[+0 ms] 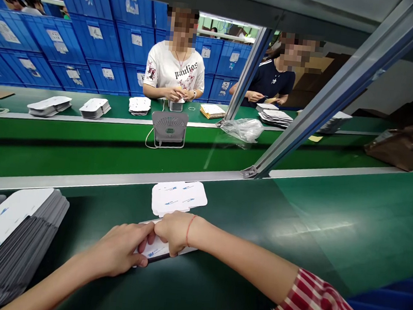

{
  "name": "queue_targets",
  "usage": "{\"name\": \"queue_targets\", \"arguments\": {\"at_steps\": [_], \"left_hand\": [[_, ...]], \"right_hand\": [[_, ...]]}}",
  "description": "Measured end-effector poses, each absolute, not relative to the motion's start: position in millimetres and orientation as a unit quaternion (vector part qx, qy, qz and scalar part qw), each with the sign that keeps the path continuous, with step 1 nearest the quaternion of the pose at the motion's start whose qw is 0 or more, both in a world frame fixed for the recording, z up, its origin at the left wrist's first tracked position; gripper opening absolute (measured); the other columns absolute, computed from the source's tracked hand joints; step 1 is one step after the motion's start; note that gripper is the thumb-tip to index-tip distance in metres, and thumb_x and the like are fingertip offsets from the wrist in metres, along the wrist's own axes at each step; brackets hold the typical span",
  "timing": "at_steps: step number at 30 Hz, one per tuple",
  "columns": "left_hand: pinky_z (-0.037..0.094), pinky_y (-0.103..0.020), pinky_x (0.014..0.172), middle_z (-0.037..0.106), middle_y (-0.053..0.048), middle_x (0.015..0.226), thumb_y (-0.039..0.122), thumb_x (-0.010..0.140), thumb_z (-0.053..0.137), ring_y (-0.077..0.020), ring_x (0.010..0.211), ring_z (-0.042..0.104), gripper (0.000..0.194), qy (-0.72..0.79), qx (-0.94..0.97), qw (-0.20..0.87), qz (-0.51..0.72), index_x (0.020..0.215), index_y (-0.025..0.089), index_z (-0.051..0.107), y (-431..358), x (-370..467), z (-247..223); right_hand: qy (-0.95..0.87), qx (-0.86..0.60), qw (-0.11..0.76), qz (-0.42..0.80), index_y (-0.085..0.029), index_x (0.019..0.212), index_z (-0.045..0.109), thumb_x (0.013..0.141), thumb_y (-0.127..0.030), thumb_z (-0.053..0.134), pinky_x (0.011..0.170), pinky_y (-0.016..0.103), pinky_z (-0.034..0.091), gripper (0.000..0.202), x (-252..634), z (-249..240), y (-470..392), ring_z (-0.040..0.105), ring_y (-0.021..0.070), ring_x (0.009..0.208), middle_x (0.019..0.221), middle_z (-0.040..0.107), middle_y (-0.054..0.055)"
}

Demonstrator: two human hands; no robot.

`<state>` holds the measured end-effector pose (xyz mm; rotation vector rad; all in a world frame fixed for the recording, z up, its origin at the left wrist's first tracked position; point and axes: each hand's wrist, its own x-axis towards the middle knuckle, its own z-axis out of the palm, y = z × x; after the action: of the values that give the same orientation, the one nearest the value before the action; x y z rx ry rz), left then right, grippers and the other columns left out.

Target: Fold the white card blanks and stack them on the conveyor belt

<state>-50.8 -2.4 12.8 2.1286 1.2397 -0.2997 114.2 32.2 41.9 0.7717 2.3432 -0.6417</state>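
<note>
Just in front of me on the green bench lies a flat pad (157,251) with a white printed face and a dark edge. My left hand (122,248) grips its left end, thumb at the near edge and fingers over the top. Curled over the pad's middle is my right hand (175,232), its fingers closed and meeting the left fingertips. Whatever is pinched beneath them is hidden. Directly beyond the hands rest white rounded-corner sheets (179,198) with blue print, partly overlapping.
Tall piles of dark pads with white faces (12,234) stand at my left. A metal post (299,105) slants up on the right. Across the green belt (64,148), two people handle small pieces near a grey fan (169,128), several stacks and a plastic bag (243,129).
</note>
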Motion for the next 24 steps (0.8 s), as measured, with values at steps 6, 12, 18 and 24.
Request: {"name": "queue_targets", "arguments": {"at_steps": [6,12,18,24], "left_hand": [[0.033,-0.029,0.065,0.068,0.002,0.084,0.023,0.074,0.057,-0.0218,0.08,0.062,0.021,0.489,0.802,0.325,-0.113,0.094,0.027,0.053,-8,-52,9],[0.033,-0.028,0.064,0.066,0.004,0.081,0.02,0.071,0.058,-0.02,0.078,0.06,0.023,0.498,0.795,0.335,-0.09,0.093,0.026,0.054,-8,-53,7],[0.038,-0.024,0.062,0.064,0.004,0.08,0.024,0.071,0.06,-0.0163,0.074,0.058,0.016,0.498,0.784,0.368,-0.051,0.087,0.025,0.056,-11,-55,10],[0.043,-0.026,0.072,0.062,0.001,0.086,0.039,0.085,0.051,-0.0167,0.077,0.055,0.021,0.518,0.744,0.419,0.049,0.1,0.025,0.057,-42,-71,5]], "right_hand": [[0.878,0.288,0.299,-0.238,-0.021,0.118,0.065,0.068,-0.02,0.081,0.056,0.029,0.047,0.052,108,50,33,0.069,0.0258,0.085,0.1,0.071,0.007],[0.886,0.273,0.293,-0.234,-0.019,0.112,0.067,0.068,-0.021,0.081,0.052,0.026,0.044,0.047,109,46,36,0.068,0.0236,0.081,0.099,0.071,0.006],[0.914,0.249,0.243,-0.211,-0.016,0.092,0.069,0.078,-0.033,0.071,0.052,0.029,0.041,0.022,131,37,21,0.066,0.0245,0.079,0.092,0.071,0.008],[0.94,0.28,0.113,-0.157,-0.013,0.099,0.062,0.093,-0.029,0.05,0.073,0.034,0.041,0.02,150,19,-19,0.064,0.024,0.089,0.1,0.069,0.011]]}}
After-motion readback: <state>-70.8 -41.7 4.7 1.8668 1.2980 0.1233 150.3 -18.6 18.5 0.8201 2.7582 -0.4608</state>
